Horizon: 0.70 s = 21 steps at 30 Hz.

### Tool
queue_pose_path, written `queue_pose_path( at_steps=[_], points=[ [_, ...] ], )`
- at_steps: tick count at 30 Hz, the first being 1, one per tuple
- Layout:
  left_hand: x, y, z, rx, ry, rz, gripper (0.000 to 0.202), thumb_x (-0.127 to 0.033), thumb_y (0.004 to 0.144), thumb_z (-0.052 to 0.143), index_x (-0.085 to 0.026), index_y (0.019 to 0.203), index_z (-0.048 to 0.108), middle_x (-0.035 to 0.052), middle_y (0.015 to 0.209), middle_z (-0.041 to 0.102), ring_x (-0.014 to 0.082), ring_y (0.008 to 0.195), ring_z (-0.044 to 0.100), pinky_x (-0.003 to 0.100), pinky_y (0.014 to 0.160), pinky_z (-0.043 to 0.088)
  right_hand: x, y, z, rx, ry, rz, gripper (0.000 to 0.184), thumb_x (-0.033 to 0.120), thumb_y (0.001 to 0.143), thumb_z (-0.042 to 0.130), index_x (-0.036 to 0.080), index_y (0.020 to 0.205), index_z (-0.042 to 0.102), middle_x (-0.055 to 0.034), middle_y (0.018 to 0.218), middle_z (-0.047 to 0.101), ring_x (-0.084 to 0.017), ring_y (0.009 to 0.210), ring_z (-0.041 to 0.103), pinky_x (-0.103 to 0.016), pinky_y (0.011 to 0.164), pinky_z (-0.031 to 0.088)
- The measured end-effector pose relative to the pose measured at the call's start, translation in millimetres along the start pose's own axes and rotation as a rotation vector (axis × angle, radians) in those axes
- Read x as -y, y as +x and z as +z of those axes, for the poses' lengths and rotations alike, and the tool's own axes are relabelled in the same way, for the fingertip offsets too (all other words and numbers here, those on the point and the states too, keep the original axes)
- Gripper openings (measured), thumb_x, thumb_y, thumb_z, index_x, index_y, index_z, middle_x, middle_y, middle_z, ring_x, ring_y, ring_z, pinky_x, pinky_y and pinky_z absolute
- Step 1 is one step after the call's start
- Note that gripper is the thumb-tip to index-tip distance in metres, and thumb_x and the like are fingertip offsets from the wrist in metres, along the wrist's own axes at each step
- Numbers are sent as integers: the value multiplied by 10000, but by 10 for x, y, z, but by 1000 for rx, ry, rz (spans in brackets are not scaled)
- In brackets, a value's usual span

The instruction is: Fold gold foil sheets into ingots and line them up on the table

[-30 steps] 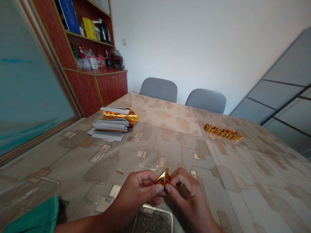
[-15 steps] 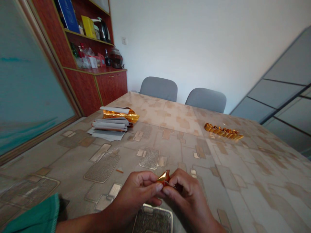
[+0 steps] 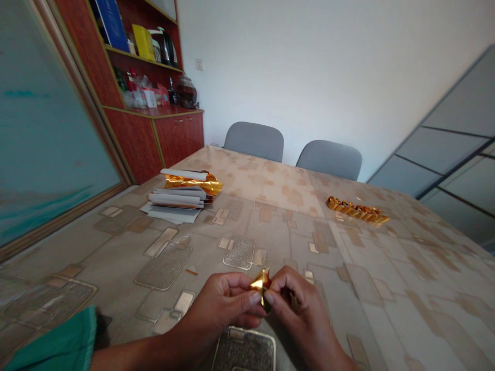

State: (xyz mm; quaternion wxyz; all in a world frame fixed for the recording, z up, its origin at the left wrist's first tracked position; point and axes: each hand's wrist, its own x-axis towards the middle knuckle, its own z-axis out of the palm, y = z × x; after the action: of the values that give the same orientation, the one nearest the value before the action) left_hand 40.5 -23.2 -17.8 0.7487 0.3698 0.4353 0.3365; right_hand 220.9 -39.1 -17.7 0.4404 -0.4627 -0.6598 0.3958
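Observation:
A small folded piece of gold foil paper [image 3: 260, 281] is held between my two hands, just above the near part of the table. My left hand [image 3: 228, 301] pinches its left side between thumb and fingers. On the other side, my right hand [image 3: 296, 301] grips the right edge with thumb and bent forefinger. Part of the foil shows below the thumbs, and my fingers hide the rest. Farther right on the table lies a row of folded gold foil pieces [image 3: 356, 210]. To the left sits a stack of grey-backed foil sheets [image 3: 176, 198] with gold showing.
The table [image 3: 278, 226] has a patterned cover, with a small orange-brown strip [image 3: 191, 271] left of my hands. Two grey chairs [image 3: 253, 140] stand at the far edge. A red-brown cabinet [image 3: 178, 134] with shelves is at the back left.
The foil between my fingers has been bent: a gold flap now shows lower, under my thumbs. My right thumb has shifted slightly. The stack and the row lie as before.

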Motion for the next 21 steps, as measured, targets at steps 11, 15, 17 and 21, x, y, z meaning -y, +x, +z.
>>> queue_pose_path(
  at_steps=[11,15,17,21],
  points=[
    [-86,0,60,-74,-108,-4,452,-473,560,944,-135,737,702,21,688,733,119,642,679,181,585,529,15,-16,-28,18,192,38,243,451,904,649,220,856,592,21,727,514,-150,656,452,-270,587,356],
    [-95,12,41,-81,-183,33,432,-445,569,952,-148,749,696,10,739,746,99,646,670,178,615,540,-3,6,-40,-27,260,94,369,550,821,732,228,924,583,27,733,507,-143,641,426,-268,570,345],
    [-80,16,36,-71,-172,46,454,-474,558,950,-146,734,690,13,714,743,102,629,664,186,612,542,-19,11,-26,6,288,140,403,580,807,735,220,866,565,39,684,483,-131,608,390,-264,552,313],
    [-58,12,36,-57,-135,72,486,-507,535,950,-140,712,684,16,678,738,95,590,643,187,597,526,-21,1,4,54,288,184,420,587,807,723,212,780,534,54,625,449,-117,574,350,-260,538,274]
  ],
)
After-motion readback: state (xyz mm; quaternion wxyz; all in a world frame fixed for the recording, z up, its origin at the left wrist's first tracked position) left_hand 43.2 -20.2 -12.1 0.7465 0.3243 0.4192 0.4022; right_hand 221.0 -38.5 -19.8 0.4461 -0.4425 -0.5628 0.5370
